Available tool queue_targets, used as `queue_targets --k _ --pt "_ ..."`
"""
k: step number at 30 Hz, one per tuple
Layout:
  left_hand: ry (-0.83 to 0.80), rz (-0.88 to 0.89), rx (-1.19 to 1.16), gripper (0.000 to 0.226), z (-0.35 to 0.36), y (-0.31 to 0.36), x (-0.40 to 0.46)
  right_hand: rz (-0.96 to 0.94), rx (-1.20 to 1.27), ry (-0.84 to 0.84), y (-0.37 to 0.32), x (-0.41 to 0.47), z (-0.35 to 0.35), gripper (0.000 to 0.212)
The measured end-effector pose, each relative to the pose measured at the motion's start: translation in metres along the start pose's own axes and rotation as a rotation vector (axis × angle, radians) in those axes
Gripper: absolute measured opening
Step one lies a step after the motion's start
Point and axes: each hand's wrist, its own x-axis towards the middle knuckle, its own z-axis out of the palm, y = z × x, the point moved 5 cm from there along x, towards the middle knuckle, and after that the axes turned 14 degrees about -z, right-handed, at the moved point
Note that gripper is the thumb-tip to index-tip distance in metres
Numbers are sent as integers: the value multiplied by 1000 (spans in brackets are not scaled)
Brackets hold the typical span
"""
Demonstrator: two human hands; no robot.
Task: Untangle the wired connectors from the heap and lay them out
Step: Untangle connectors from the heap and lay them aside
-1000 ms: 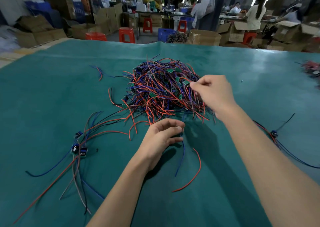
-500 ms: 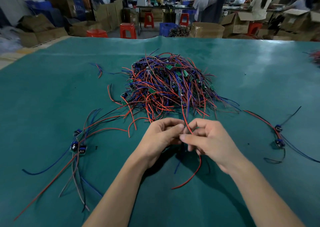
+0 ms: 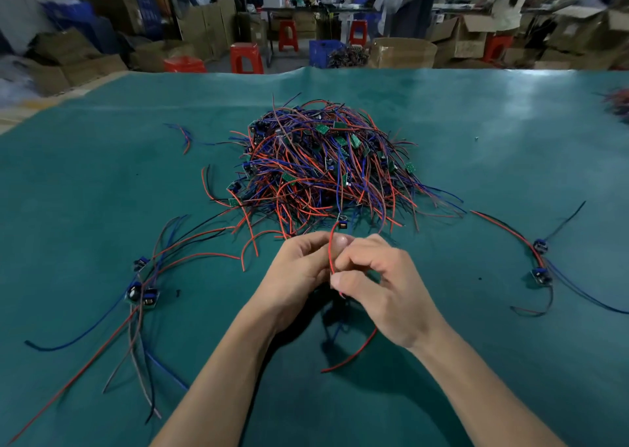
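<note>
We've got both hands just in front of the heap (image 3: 326,170) on the green tabletop (image 3: 102,181): left hand (image 3: 296,276) and right hand (image 3: 384,286) fingers both pinching one red wire (image 3: 331,252), its connector (image 3: 342,225) sticking up.

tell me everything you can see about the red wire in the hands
The red wire is thin, flexible and plastic-coated. It runs from a small dark connector at the heap's near edge, down between both hands, out below them and curves onto the green mat. The left hand and right hand pinch it.
</note>
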Motion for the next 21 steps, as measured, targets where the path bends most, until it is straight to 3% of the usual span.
queue_targets --k 4,10,13,16,21 --pt "81 2 -14 40 -5 0 2 -119 -136 -66 -10 -2 13 26" --pt "84 -2 -3 32 -11 -1 3 -149 -144 -105 -13 -3 17 24" --pt "57 12 -74 17 -10 -2 6 5 -107 111 0 0 -3 11" --pt "30 16 25 17 -7 -3 5 192 -188 289 21 -2 -23 9" --pt "-30 45 220 32 0 -2 -1 400 220 335 34 -3 -16 3"
